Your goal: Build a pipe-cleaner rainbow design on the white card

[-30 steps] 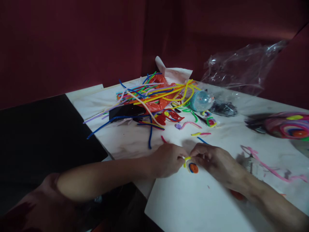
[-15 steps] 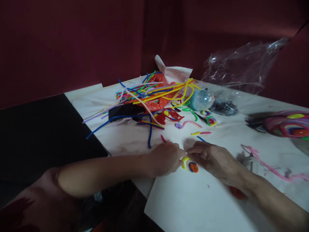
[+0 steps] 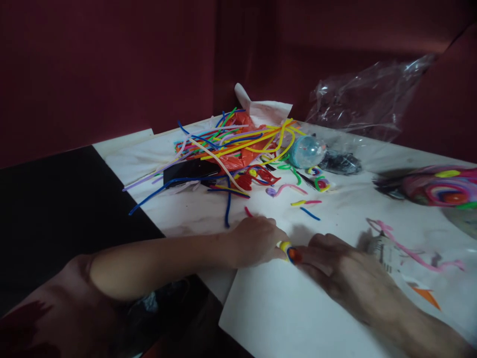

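Observation:
A small coil of yellow, white, blue and orange pipe cleaner (image 3: 286, 250) is between my two hands, over the white paper (image 3: 276, 303). My left hand (image 3: 259, 242) pinches its yellow and white side. The fingers of my right hand (image 3: 326, 258) are pressed together, with their tips against the orange centre. Just beyond my hands lie a short blue piece (image 3: 310, 214), a yellow and pink strip (image 3: 305, 202) and a small red piece (image 3: 248, 212).
Many coloured pipe cleaners (image 3: 223, 141) are heaped at the back beside a clear round container (image 3: 308, 151). A clear plastic bag (image 3: 357, 99) stands behind. At right are a colourful coiled piece (image 3: 443, 188) and a white bottle (image 3: 385, 251) with pink strands.
My right hand has shifted down and its fingertips now cover part of the coil's orange centre. The coil has moved slightly left. An orange piece shows beside my right forearm. The view has shifted a little.

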{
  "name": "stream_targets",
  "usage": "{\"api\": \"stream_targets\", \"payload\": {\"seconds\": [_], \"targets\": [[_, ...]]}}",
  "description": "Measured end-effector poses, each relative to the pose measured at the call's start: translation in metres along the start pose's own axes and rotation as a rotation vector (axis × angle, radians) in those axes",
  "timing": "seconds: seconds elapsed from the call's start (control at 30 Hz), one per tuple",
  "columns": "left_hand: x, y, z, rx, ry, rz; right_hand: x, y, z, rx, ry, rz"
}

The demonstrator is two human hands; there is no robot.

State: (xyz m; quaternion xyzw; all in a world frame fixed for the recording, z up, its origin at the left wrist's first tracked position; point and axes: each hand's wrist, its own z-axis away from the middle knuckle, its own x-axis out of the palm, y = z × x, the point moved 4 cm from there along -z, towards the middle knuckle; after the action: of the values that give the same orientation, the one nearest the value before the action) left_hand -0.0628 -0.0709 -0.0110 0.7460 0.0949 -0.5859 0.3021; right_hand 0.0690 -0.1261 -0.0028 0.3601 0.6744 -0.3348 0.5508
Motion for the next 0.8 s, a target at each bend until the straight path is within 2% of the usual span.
{"api": "stream_targets", "payload": {"seconds": [0.23, 0.5, 0.67, 0.8], "targets": [[0.0017, 0.0010, -0.0009, -0.028, -0.019, -0.046, 0.0049, -0.0029, 0.0018, 0.006, -0.001, 0.016], [0.0017, 0.0018, 0.0007, 0.023, -0.019, -0.031, 0.0060, -0.0020, 0.0019, -0.008, -0.008, 0.018], [0.0047, 0.0050, 0.0005, -0.041, 0.014, -0.109, 0.0089, -0.0020, 0.0006, -0.001, -0.044, 0.016], [0.0067, 0.0056, 0.0003, -0.059, -0.013, -0.152, 0.0088, -0.0028, -0.0003, 0.005, -0.061, 0.030]]}}
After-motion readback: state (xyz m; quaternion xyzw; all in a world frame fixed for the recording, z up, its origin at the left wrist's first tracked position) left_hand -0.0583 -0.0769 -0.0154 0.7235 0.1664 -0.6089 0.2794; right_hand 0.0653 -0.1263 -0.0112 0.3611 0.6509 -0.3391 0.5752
